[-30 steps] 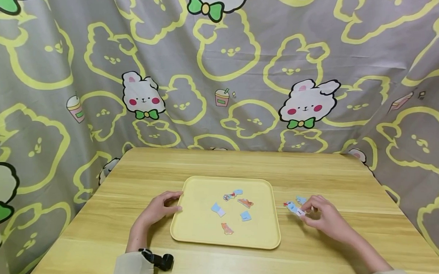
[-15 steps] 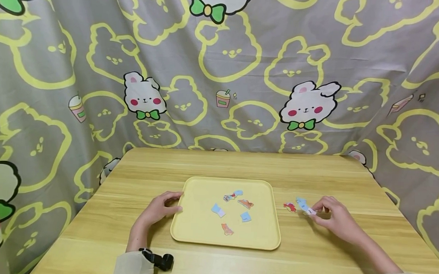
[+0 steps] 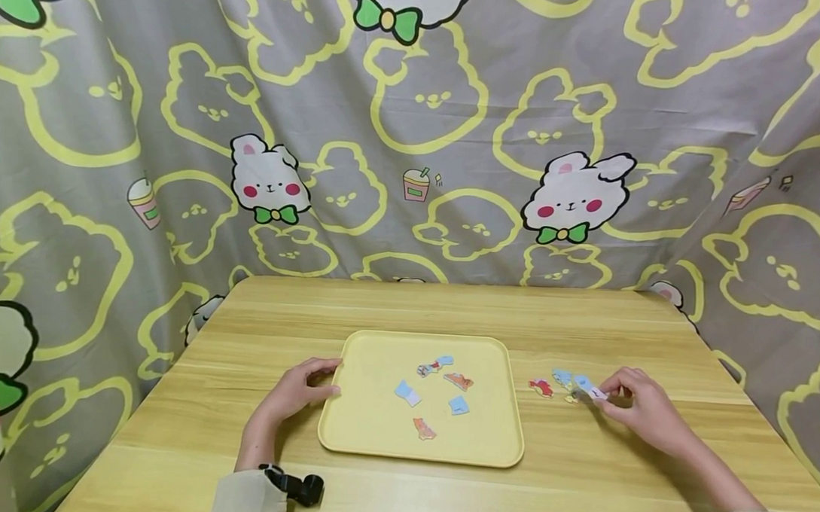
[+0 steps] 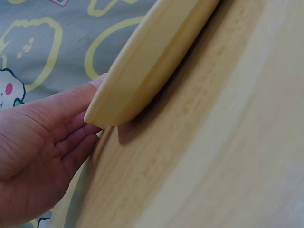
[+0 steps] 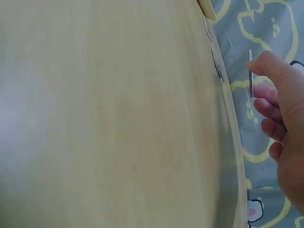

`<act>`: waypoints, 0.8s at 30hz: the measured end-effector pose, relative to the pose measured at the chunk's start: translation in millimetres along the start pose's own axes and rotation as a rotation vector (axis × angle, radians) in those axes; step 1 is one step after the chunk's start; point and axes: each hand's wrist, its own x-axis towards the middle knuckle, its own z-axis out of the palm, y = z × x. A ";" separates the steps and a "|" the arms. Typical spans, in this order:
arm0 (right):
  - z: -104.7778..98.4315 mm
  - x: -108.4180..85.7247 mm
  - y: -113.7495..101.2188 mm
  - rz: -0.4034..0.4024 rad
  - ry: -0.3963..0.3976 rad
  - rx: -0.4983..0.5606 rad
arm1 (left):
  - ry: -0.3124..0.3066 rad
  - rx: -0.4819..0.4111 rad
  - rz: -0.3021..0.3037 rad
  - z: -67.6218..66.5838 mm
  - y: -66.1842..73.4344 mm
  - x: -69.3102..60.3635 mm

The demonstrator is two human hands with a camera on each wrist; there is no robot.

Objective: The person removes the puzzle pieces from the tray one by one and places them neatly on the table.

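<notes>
My left hand (image 3: pixel 295 390) holds the left rim of the yellow tray (image 3: pixel 359 435); in the left wrist view the thumb lies at the rim with other fingers below it. To the right of the tray, my right hand (image 3: pixel 651 415) pinches a light blue and white puzzle piece (image 3: pixel 587 386) between thumb and fingers. The right wrist view shows that piece edge-on as a thin card (image 5: pixel 251 80), raised off the table. Just left of it lie a red piece (image 3: pixel 541 388), a blue piece (image 3: pixel 561 376) and a small yellowish piece (image 3: pixel 571 399), partly overlapped in view.
Several loose pieces lie on the tray, among them an orange one (image 3: pixel 424 428), a blue square (image 3: pixel 458 405) and a blue-and-lilac one (image 3: pixel 407 392). A wooden table (image 3: pixel 300 305) carries everything. Behind it hangs a grey patterned curtain (image 3: pixel 356 231).
My right hand has moved right with the pinched piece, uncovering the red piece, then the blue and yellowish ones. My left hand stays at the tray rim.
</notes>
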 end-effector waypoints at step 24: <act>-5.7 -3.8 9.5 0.088 -0.044 -0.113 | 0.011 0.015 0.008 -0.5 1.0 -0.3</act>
